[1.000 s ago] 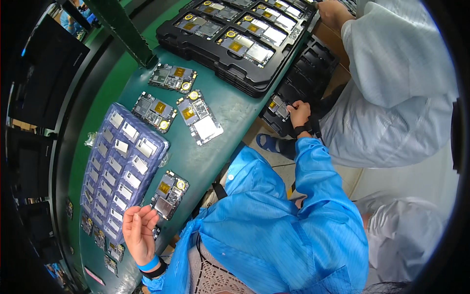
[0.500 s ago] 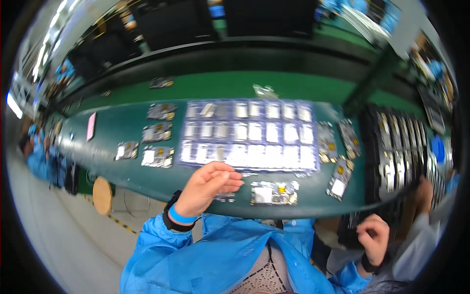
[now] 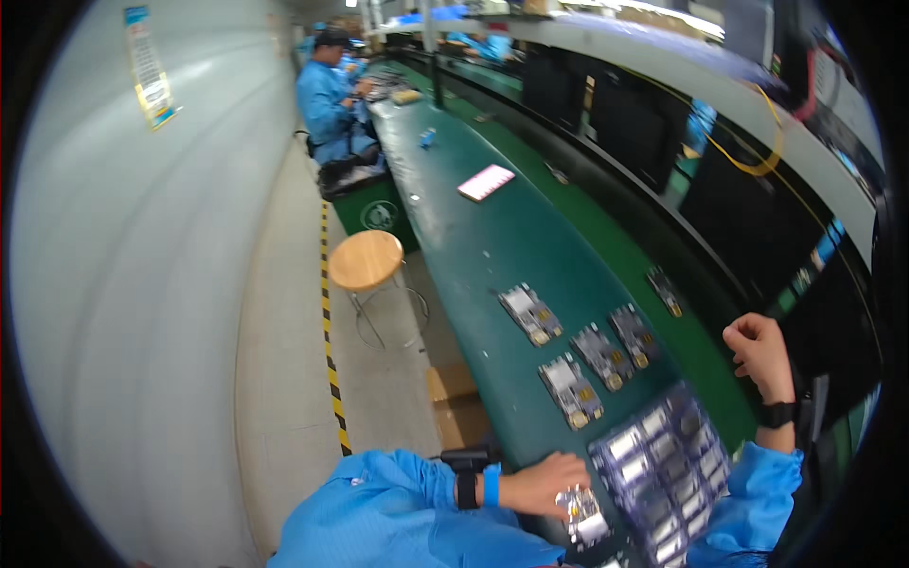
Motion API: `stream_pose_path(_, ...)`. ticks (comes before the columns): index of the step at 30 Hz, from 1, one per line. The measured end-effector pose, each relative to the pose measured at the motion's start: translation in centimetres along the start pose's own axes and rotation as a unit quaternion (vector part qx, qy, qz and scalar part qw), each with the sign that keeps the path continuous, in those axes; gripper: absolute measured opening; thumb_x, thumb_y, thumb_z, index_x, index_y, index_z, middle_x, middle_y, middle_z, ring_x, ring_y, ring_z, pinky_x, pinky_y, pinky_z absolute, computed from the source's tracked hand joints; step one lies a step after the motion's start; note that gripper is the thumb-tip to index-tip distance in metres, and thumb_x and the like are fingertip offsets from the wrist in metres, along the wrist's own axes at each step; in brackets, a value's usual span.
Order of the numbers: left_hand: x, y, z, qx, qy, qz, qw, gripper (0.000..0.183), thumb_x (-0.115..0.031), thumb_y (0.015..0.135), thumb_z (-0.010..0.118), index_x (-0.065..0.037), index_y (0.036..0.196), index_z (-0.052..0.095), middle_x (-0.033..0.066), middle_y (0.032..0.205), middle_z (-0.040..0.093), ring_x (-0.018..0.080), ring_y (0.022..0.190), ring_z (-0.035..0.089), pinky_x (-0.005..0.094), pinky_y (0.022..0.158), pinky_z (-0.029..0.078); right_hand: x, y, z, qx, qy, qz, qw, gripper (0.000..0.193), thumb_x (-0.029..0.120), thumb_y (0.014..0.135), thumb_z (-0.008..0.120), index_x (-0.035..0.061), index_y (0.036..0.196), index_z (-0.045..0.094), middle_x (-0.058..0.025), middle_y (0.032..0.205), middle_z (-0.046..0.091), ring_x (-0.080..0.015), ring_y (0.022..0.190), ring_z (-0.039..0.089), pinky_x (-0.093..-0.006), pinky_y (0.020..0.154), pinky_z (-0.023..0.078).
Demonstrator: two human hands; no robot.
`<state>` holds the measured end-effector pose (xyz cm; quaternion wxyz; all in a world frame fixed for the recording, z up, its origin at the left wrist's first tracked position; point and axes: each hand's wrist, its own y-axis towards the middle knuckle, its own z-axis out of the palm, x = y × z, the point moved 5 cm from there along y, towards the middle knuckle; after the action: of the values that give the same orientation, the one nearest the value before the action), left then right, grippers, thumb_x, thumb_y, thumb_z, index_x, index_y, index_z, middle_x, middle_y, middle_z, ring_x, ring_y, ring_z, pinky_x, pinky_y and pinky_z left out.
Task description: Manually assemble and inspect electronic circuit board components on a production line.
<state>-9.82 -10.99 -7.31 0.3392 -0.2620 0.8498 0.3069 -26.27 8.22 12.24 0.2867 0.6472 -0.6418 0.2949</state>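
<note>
Silver circuit board point(image 3: 588, 526) lies at four o'clock from our left hand point(image 3: 544, 485), long axis eleven to five. This nearer hand touches it; our right hand point(image 3: 757, 355), curled, is well apart toward two. Whether either grips, we cannot tell.

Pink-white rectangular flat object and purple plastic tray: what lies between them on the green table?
Four grey rectangular circuit boards lie between the flat object and the tray, in the head view.
</note>
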Motion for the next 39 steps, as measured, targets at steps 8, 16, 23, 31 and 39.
stream_pose_path(8,2.6,0.0,0.6,0.222,0.062,-0.173,0.957,0.046,-0.038,0.08,0.058,-0.016,0.119,0.046,0.0109,0.124,0.041,0.0249,0.115,0.036,0.0447,0.097,0.025,-11.8,19.0,9.0,-0.082,-0.31,-0.068,0.945,0.037,0.015,0.065,0.069,0.0023,0.099,0.059,-0.0198,0.096,0.06,-0.0341,0.093,0.056,-0.037,0.081,0.044)
stream_pose_path(16,3.1,-0.7,1.2,0.007,0.028,-0.025,0.999,0.019,-0.029,0.077,0.052,-0.017,0.089,0.06,0.0033,0.094,0.052,0.0235,0.088,0.046,0.038,0.075,0.036,-17.2,25.1,14.9,-0.094,-0.291,-0.052,0.951,0.069,0.023,0.07,0.069,-0.0012,0.126,0.038,-0.0225,0.123,0.045,-0.0342,0.114,0.043,-0.0369,0.096,0.035)
stream_pose_path(23,3.6,-0.5,3.6,0.112,0.092,-0.041,0.989,0.02,-0.03,0.076,0.053,-0.015,0.089,0.06,0.0042,0.095,0.053,0.0225,0.09,0.047,0.0371,0.077,0.035,-15.7,22.3,12.3,-0.156,-0.317,-0.048,0.934,0.04,0.007,0.054,0.075,0.0045,0.09,0.057,-0.0178,0.092,0.058,-0.0359,0.091,0.055,-0.0399,0.077,0.046)
stream_pose_path(31,1.5,-0.2,-1.9,-0.149,-0.091,-0.077,0.982,0.018,-0.016,0.066,0.073,-0.005,0.073,0.061,0.0081,0.077,0.055,0.0239,0.074,0.054,0.0316,0.065,0.044,-3.4,10.0,5.4,-0.02,0.265,-0.016,0.964,0.025,0.005,0.071,0.068,0.0014,0.094,0.061,-0.007,0.085,0.063,-0.0143,0.075,0.059,-0.0293,0.068,0.047)
stream_pose_path(39,-2.3,4.8,-4.5,-0.139,-0.386,-0.188,0.892,0.012,-0.006,0.084,0.054,-0.001,0.094,0.049,0.0041,0.084,0.055,0.0095,0.079,0.052,0.0229,0.071,0.043,-4.3,-9.4,3.0,-0.033,0.524,0.136,0.84,0.018,0.015,0.088,0.051,0.0023,0.101,0.056,-0.0061,0.095,0.061,-0.0155,0.086,0.059,-0.0324,0.075,0.048)
